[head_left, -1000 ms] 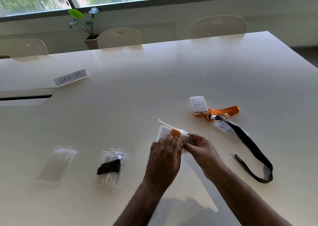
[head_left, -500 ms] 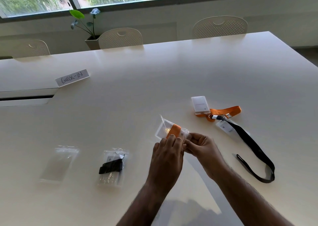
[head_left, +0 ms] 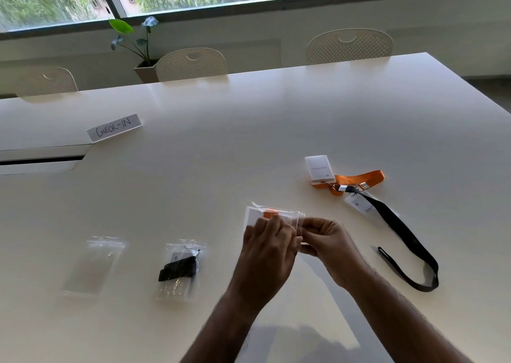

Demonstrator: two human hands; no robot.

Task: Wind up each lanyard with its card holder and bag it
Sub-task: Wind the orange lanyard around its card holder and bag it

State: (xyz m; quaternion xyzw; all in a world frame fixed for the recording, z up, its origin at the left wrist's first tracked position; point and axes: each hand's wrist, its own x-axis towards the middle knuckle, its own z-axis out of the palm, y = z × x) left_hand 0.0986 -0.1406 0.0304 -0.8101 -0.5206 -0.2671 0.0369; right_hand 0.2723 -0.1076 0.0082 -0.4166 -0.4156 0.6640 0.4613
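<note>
Your table [head_left: 249, 130] looks smooth and semi-glossy; the bags [head_left: 92, 266] are clear crinkly plastic, the black lanyard [head_left: 401, 232] matt woven cloth

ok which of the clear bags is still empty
The flat bag farthest left on the table. The bag beside it holds a wound black lanyard, and the held bag holds an orange one.

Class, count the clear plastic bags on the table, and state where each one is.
3: an empty bag at far left, a bag holding a black lanyard beside it, a bag in both hands.
</note>
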